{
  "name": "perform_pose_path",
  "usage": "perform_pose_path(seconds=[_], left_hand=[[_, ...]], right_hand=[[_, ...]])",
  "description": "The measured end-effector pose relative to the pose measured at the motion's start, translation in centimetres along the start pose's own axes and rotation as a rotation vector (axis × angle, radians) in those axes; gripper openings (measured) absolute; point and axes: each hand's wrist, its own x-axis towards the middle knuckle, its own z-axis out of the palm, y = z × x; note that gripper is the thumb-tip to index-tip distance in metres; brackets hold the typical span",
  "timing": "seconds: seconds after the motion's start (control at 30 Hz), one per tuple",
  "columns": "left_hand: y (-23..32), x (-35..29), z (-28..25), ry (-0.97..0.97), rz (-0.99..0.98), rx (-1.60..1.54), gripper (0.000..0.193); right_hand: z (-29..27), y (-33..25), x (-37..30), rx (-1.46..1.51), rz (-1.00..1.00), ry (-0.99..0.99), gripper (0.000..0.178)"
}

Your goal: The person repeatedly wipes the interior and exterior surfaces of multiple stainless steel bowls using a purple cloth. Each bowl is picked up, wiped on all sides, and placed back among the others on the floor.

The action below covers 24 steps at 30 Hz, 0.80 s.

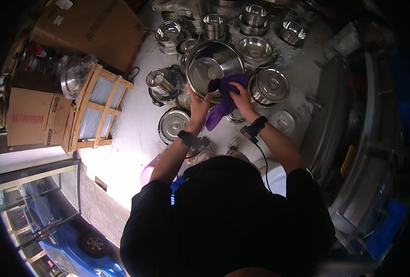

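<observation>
A large shiny stainless steel pot is tilted with its mouth facing me, and its round bottom shows inside. My left hand grips the near left rim of this pot, fingers closed on the edge. A purple cloth is bunched in my right hand at the pot's near right rim; part of it hangs down between my hands. Beside my right hand sits a lidded steel pot. Below my left hand, another lidded pot stands on the floor.
Stacked steel bowls and basins crowd the far floor. Small nested cups stand left of the pot. A wooden crate and cardboard boxes line the left. Metal shelving runs along the right.
</observation>
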Motion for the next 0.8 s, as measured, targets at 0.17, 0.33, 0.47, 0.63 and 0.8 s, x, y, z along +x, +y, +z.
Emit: perform_pose_path(seconds=[0.17,0.33,0.47,0.63,0.8], left_hand=[[0.7,-0.1,0.0,-0.001,-0.047,-0.029,0.093],[4.2,0.3,-2.8,-0.258,-0.048,0.123,0.094],[5.9,0.1,-2.6,-0.266,-0.042,0.246,0.095],[2.2,-0.6,-0.8,-0.03,-0.038,0.226,0.096],[-2.0,0.0,-1.7,0.049,0.067,0.156,0.086]], right_hand=[[-0.3,0.1,-1.0,-0.093,-0.098,0.028,0.034],[-2.9,-2.1,0.4,-0.227,-0.068,0.095,0.034],[-4.2,-1.6,1.0,-0.294,-0.101,0.13,0.034],[-2.5,-1.3,0.2,-0.252,-0.045,0.188,0.032],[-0.4,-0.3,-1.4,-0.258,-0.062,0.21,0.03]])
